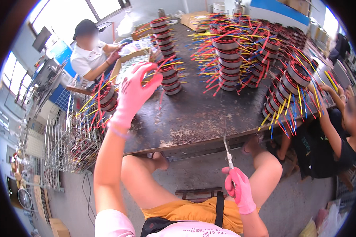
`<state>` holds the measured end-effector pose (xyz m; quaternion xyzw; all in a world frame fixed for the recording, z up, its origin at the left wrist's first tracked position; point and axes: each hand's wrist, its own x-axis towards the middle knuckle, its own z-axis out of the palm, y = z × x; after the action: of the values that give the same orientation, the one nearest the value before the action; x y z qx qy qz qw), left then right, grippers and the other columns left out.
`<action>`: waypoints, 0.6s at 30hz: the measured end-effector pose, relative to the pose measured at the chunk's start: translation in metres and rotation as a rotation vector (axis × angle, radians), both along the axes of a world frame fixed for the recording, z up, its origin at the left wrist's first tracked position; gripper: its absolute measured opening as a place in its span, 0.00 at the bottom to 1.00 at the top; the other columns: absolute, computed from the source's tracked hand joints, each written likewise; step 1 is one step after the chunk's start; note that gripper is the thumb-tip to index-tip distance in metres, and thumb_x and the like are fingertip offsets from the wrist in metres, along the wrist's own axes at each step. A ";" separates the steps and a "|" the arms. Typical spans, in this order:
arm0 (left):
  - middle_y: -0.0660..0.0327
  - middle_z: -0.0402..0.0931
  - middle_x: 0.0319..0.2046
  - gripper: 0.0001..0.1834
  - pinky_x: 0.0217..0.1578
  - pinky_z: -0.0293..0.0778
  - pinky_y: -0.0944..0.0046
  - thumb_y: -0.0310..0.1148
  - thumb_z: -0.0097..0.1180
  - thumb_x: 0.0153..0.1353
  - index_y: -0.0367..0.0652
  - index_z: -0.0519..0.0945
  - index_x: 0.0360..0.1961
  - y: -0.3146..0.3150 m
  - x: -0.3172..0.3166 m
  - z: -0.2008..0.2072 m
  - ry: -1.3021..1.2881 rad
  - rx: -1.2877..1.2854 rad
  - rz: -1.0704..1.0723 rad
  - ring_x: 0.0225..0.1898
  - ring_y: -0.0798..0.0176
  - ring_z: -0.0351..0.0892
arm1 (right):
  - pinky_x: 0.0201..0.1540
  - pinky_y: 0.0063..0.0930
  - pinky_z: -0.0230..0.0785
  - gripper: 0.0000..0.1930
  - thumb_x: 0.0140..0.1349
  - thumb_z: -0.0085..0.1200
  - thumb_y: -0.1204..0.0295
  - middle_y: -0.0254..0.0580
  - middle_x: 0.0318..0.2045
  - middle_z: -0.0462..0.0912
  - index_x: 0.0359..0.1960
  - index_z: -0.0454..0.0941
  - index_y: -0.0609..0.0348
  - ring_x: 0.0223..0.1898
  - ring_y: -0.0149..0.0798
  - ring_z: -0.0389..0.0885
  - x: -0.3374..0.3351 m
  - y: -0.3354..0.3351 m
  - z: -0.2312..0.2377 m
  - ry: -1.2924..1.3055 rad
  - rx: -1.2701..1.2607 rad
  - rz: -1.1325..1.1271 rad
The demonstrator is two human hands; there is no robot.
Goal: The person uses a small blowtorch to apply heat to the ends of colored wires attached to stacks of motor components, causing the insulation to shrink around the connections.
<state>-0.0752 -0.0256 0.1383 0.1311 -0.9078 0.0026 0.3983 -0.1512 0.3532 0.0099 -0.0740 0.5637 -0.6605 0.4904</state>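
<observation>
My left hand [136, 91], in a pink glove, is raised over the left part of the table. Its fingers curve apart from the thumb, and I make out nothing between them. Just right of it stands a short stack of motor stators [171, 79] with red, blue and yellow wires. My right hand [240, 189], also gloved in pink, is closed around a slim metal tool with a thin bent rod [228, 149]. The rod points up toward the table's front edge, just above my lap. I cannot make out its exact kind.
A dark worn table [194, 114] carries several wired stator stacks [228, 63]; one stack [286, 89] leans at the right. A wire cart [69, 138] stands left. A person [87, 51] works beside an open box [124, 65]; another person [336, 126] sits at right.
</observation>
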 end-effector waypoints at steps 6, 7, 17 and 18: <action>0.43 0.71 0.60 0.54 0.63 0.66 0.54 0.55 0.75 0.42 0.32 0.67 0.64 -0.065 0.122 0.048 -0.282 0.088 0.517 0.63 0.44 0.69 | 0.16 0.17 0.51 0.18 0.74 0.44 0.61 0.32 0.17 0.70 0.49 0.74 0.67 0.13 0.22 0.59 0.003 -0.004 -0.003 0.042 -0.017 0.023; 0.41 0.69 0.62 0.61 0.63 0.66 0.54 0.61 0.73 0.42 0.30 0.62 0.68 -0.075 0.134 0.047 -0.377 0.134 0.597 0.65 0.43 0.67 | 0.16 0.17 0.51 0.18 0.74 0.44 0.61 0.32 0.17 0.70 0.49 0.74 0.67 0.13 0.21 0.59 0.006 -0.007 -0.002 0.042 -0.028 0.037; 0.50 0.77 0.55 0.47 0.58 0.71 0.60 0.41 0.77 0.42 0.31 0.69 0.62 -0.027 0.114 0.046 -0.158 0.497 0.284 0.56 0.57 0.77 | 0.16 0.16 0.48 0.18 0.74 0.44 0.61 0.30 0.16 0.68 0.47 0.75 0.67 0.13 0.21 0.58 0.015 -0.007 0.015 0.106 0.030 0.034; 0.51 0.77 0.54 0.46 0.58 0.71 0.60 0.39 0.77 0.41 0.32 0.70 0.61 -0.007 0.101 0.043 -0.126 0.566 0.140 0.55 0.57 0.77 | 0.16 0.16 0.49 0.17 0.74 0.45 0.61 0.30 0.16 0.69 0.48 0.75 0.66 0.13 0.21 0.58 0.013 -0.005 0.014 0.116 0.035 0.034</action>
<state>0.0260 -0.0325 0.1811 0.2990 -0.8840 -0.2153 0.2877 -0.1384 0.3486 0.0238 -0.1134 0.6013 -0.6366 0.4693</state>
